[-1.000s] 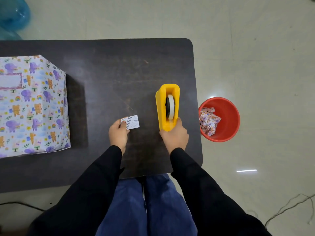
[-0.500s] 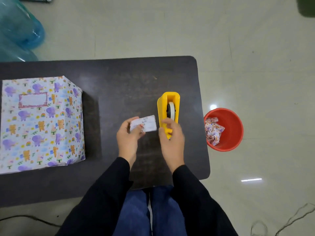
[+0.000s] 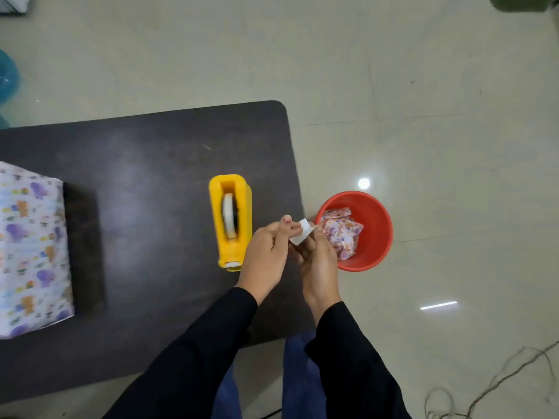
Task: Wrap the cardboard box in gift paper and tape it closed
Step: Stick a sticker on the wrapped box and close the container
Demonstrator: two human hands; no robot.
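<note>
Item: white slip (image 3: pixel 301 235), pinched by the curled fingertips of left hand (image 3: pixel 264 255) and right hand (image 3: pixel 320 261) at the bench's (image 3: pixel 151 176) right edge. Wrapped box (image 3: pixel 30 249): far left, well apart. Handling (likely a discard): carry the slip fully over the red bucket (image 3: pixel 376 219) before releasing, as light paper drifts.

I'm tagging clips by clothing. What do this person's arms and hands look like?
Long black sleeves, the left sleeve and right sleeve, reach the wrists. The left hand and right hand are bare, with no gloves or rings visible. The left thumbnail looks painted dark.
</note>
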